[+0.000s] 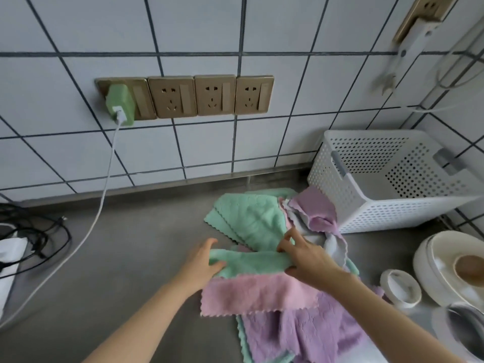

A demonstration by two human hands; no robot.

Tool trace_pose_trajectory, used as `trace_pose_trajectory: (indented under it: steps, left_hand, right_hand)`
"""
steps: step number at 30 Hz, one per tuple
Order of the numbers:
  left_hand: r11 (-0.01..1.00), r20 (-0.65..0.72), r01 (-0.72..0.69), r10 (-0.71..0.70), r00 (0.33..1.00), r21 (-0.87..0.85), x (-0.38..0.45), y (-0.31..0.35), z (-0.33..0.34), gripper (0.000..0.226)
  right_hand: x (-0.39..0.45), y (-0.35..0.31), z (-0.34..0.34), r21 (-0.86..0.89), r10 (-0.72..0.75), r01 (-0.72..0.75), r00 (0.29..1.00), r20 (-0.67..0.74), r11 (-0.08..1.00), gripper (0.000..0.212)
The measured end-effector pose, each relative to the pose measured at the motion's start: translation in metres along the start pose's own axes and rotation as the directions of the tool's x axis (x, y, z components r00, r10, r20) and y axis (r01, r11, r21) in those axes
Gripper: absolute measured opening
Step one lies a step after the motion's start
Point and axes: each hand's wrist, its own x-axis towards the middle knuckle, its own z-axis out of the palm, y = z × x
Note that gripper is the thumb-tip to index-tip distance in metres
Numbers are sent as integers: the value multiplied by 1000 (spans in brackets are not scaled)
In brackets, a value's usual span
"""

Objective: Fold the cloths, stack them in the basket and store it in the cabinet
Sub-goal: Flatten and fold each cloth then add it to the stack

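Observation:
A heap of cloths lies on the grey counter [125, 258]. On top is a cloth with a green face [251, 262] turned over its pink face [259, 292]. My left hand [203, 265] grips its left end with thumb and fingers. At the cloth's right end my right hand [306, 260] pinches the fold. Another green cloth [248, 218] lies flat behind, and purple cloths [301, 334] spread out in front and at the back [314, 205]. A white perforated basket [387, 184] stands at the back right, tilted towards me, with nothing visible inside.
White bowls and plates [450, 268] and a small white cup [400, 288] crowd the right edge. A green charger [120, 104] sits in the wall sockets, its white cable [102, 195] trailing across the counter. Black cables [34, 239] lie at the far left.

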Motion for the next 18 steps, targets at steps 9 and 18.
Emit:
trace_pose_trajectory:
  steps: [9,18]
  left_hand:
    - [891,-205,-431,453,868,143,-3,-12,49,36]
    - [880,-175,-434,404,898,-192,-84,-6,-62,22]
  right_hand:
    - [-1,-17,3,283,-30,108,964,-265,953,16]
    - [-29,-87,-56,139,-23,70,949,-314,988,38]
